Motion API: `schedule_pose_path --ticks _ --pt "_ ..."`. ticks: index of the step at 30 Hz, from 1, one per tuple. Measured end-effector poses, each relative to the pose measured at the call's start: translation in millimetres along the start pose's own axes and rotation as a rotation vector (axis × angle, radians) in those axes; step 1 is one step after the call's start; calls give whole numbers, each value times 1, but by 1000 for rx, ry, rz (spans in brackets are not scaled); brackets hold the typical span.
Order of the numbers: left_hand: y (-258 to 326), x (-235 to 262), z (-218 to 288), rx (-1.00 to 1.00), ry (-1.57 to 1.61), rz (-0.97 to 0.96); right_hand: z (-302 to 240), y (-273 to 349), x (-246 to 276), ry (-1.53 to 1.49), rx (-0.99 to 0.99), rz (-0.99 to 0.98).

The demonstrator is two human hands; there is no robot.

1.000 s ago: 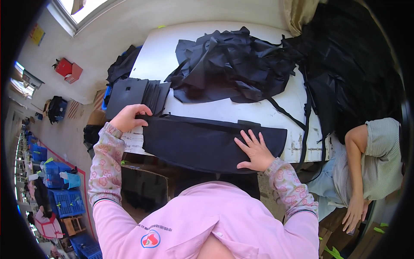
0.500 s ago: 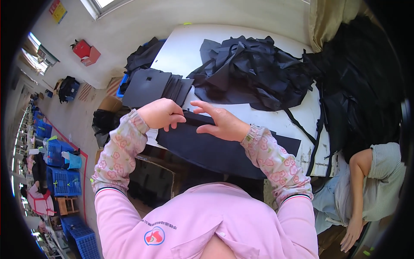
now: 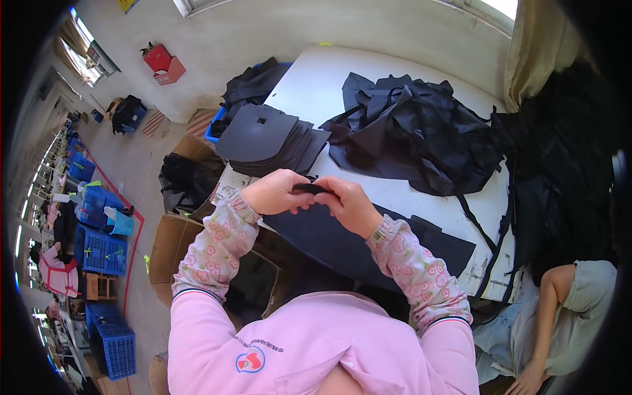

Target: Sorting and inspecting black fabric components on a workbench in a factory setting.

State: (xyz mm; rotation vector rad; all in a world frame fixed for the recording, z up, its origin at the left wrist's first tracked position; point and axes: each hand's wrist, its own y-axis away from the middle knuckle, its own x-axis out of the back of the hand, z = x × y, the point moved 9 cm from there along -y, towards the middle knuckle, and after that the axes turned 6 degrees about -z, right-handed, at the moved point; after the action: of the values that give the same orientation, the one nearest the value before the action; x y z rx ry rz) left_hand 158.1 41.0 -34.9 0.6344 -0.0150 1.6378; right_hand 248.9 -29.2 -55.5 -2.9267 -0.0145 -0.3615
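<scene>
In front of me my left hand [image 3: 278, 193] and my right hand [image 3: 350, 205] are closed close together, gripping a narrow black strip [image 3: 312, 188] between their fingertips. Whether this strip is loose or an edge of the cloth below cannot be told. Under the hands a wide, dark, flat cloth piece [image 3: 368, 245] hangs over the near edge of the white table [image 3: 395, 186]. Just beyond my left hand stands a stack of black flat panels [image 3: 258, 139], the top one with a small square hole. A large crumpled heap of black fabric [image 3: 421, 135] lies farther back.
More black fabric [image 3: 559, 164] is piled at the right, with a black strap [image 3: 477, 224] trailing over the table. A co-worker's arm [image 3: 545, 322] rests at the lower right. An open cardboard box [image 3: 172, 247] stands left of the table. Blue crates [image 3: 104, 250] line the far-left floor.
My hands have come together, and the right one, open before, is now closed on the black strip. The view has shifted, so the table sits farther right and lower.
</scene>
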Motion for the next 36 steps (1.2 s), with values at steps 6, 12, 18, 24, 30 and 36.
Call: schedule_pose_path --ticks 6,12,18,24,30,36 --pt "17 123 -109 44 -696 858 31 5 11 -182 -148 84" --pt "-1 124 -133 348 -678 806 28 12 29 -257 -179 181" --pt "2 135 -131 244 -726 862 42 9 24 -315 -208 203" --pt "73 86 17 -265 -433 1068 22 20 57 -153 -13 414" --pt "96 37 70 -421 -272 927 -1 23 79 -151 27 570" --pt "80 8 80 -400 -354 727 -6 43 88 -77 86 684"
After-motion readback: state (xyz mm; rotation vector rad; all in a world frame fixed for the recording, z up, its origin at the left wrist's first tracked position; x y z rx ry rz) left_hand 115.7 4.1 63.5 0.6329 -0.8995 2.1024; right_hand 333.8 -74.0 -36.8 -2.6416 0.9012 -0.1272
